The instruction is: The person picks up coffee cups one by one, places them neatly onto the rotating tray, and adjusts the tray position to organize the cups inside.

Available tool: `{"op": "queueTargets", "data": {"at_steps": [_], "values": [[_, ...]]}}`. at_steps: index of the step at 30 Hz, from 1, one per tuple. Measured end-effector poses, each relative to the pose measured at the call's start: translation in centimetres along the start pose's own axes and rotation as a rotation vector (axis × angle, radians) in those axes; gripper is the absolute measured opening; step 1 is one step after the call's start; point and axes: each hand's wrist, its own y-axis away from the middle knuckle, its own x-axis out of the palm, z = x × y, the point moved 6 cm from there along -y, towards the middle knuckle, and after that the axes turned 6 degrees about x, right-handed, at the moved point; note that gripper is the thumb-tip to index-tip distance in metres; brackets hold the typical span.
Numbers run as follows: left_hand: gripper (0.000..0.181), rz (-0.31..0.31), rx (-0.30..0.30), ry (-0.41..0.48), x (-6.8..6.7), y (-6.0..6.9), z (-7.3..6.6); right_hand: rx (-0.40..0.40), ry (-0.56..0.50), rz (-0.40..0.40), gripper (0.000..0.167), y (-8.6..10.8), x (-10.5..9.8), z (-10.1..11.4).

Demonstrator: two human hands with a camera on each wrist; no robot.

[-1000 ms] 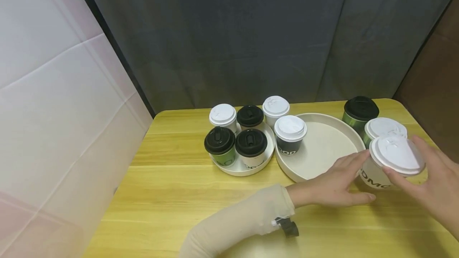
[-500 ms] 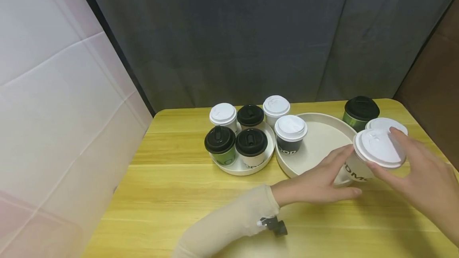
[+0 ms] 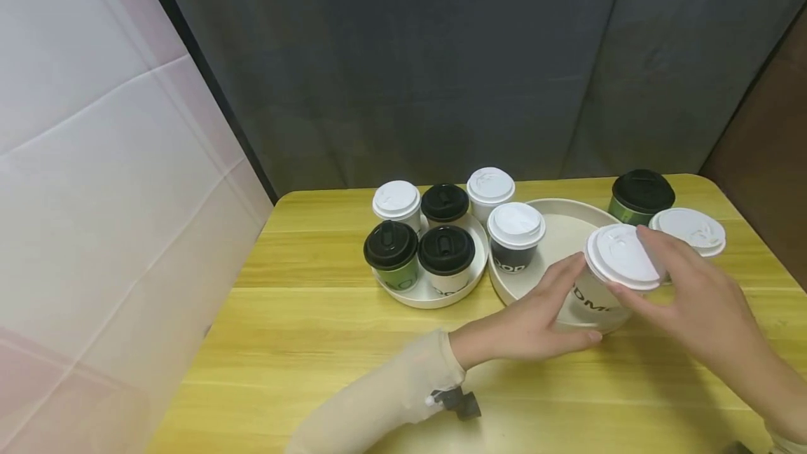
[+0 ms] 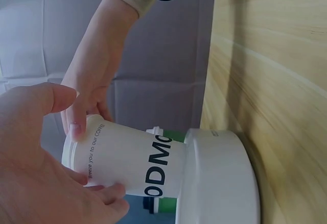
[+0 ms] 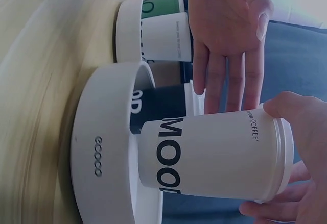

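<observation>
My right hand (image 3: pixel 700 293) grips a white paper coffee cup (image 3: pixel 595 293) at its white lid, thumb on one side and fingers on the other. My left hand (image 3: pixel 529 324) is beside the cup; its fingers look straight in the right wrist view and reach behind the cup, so whether they touch is hard to tell. The cup is upright over the front of the large round tray (image 3: pixel 561 230). In the left wrist view its base is hidden behind the tray wall (image 4: pixel 219 178). A dark cup with a white lid (image 3: pixel 513 254) stands on this tray's left side.
A smaller round tray (image 3: pixel 425 302) on the left holds several lidded cups. Another white-lidded cup (image 3: pixel 492 191) stands behind them. At right, a green cup with a black lid (image 3: pixel 642 198) and a white-lidded cup (image 3: pixel 690 228) stand beside the large tray.
My right hand has carried the white coffee cup leftward from the table's right side to over the large tray. The left hand has moved left alongside it.
</observation>
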Motion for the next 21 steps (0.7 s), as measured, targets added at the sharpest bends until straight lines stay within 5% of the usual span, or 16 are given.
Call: {"op": "queueTargets", "data": {"at_steps": [21], "values": [[0.100, -0.039, -0.050, -0.053, -0.9, 4.1, 2.2, -0.074, -0.047, 0.050, 0.081, -0.4, 4.5, 2.7]]}}
